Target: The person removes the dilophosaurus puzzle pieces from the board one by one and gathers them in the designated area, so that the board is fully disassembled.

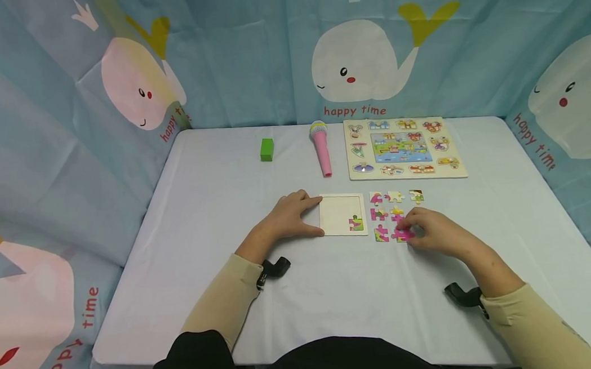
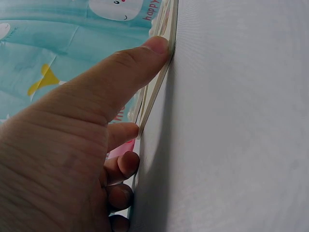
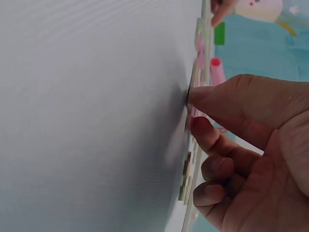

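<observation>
My left hand (image 1: 288, 216) rests at the left side of a small pale wooden puzzle board (image 1: 340, 210). Its thumb (image 2: 157, 46) and index finger are spread apart, touching the corners of that edge. One pink-and-green puzzle piece (image 1: 356, 223) lies in the board's lower right corner. To the right of the board, my right hand (image 1: 432, 229) pinches a pink puzzle piece (image 1: 401, 235) between thumb (image 3: 203, 95) and index finger, low at the table. Part of this piece is hidden by the fingers. Several other loose pieces (image 1: 378, 214) lie in rows beside it.
Behind the small board lies a larger wooden picture puzzle (image 1: 407, 171) with colourful shapes. A pink toy microphone (image 1: 321, 152) and a green block (image 1: 267, 150) are at the back of the white table (image 1: 190, 213). A blue whale-print curtain (image 1: 262, 56) hangs behind.
</observation>
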`<state>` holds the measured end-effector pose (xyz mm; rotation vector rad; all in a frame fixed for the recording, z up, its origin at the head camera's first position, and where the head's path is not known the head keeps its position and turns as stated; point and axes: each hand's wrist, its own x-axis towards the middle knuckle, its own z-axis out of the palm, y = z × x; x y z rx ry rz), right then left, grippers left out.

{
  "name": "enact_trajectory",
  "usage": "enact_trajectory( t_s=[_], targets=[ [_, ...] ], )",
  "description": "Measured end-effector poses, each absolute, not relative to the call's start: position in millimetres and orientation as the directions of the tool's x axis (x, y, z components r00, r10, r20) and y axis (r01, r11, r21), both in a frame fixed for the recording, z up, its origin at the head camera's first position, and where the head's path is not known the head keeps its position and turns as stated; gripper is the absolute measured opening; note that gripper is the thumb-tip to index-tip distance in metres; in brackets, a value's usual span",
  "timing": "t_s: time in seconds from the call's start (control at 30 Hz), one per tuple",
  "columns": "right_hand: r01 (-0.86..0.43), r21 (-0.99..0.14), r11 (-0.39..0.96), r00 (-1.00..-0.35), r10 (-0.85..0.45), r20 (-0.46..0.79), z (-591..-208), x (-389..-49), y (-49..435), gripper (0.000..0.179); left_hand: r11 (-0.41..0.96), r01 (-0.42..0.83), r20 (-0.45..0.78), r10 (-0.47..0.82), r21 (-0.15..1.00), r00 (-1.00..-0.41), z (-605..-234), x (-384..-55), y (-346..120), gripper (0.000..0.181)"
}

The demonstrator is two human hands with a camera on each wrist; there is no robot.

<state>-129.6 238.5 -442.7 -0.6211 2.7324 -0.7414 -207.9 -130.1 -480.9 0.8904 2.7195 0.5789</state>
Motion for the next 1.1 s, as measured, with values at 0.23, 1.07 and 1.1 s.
enact_trajectory(
  t_s=[0.23, 1.07, 1.1],
  targets=[
    [-0.335, -0.524, 0.783, -0.886, -0.451, -0.109, -435.1, -129.4, 237.8, 0.027, 0.742, 0.509, -0.097, 0.6, 0.436, -0.794, -479.4, -207.1, -129.7, 0.094],
    [-0.426, -0.572, 0.701, -0.842, -0.539, -0.034, -423.5, -156.7, 179.7, 0.038, 0.746, 0.508, -0.098, 0.598, 0.43, -0.795, -479.2, -207.1, -129.2, 0.094],
    [-0.428, -0.569, 0.702, -0.839, -0.543, -0.039, -423.9, -157.5, 176.9, 0.039, 0.746, 0.508, -0.098, 0.598, 0.431, -0.795, -479.2, -207.2, -129.2, 0.094]
  ],
)
